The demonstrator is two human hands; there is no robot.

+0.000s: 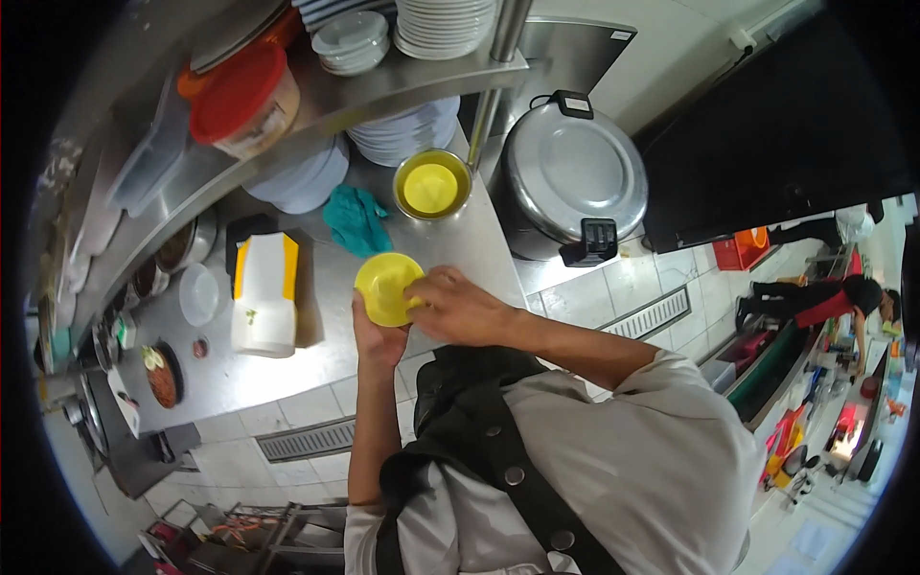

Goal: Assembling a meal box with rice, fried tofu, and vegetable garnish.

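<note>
Grey short-sleeved shirt (613,450) under black buttoned apron (479,431).

**Steel kitchen over a pale tiled floor**

A brushed stainless-steel bench (316,316) runs under a curved steel shelf (383,91) stacked with white plates, held by a round steel post (498,67). The floor of pale square tiles (623,287) is crossed by long slotted metal drain grates (307,439). A dark panel (776,125) stands to the right. Beyond it, a brightly lit room holds red and orange crates (743,251).
</note>
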